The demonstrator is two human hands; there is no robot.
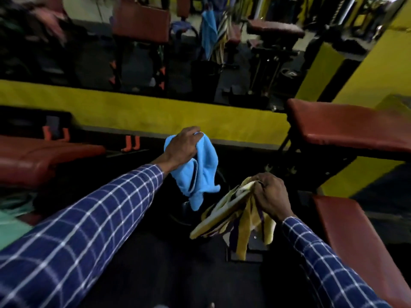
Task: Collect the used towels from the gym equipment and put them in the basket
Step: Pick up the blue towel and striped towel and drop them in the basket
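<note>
My left hand (183, 145) grips a light blue towel (200, 172) by its top, and the cloth hangs down in the middle of the view. My right hand (272, 196) holds a yellow towel with purple stripes (231, 218), bunched and dangling to the lower left of the hand. Both towels hang above a dark round container (184, 215) on the black floor, mostly hidden in shadow. Whether this is the basket I cannot tell.
A red padded bench (40, 158) lies at the left, and two red pads (347, 125) (353, 238) stand at the right. A yellow-edged mirror wall (133, 112) ahead reflects more gym equipment and the two towels. A pale green cloth (11, 223) sits at the far left.
</note>
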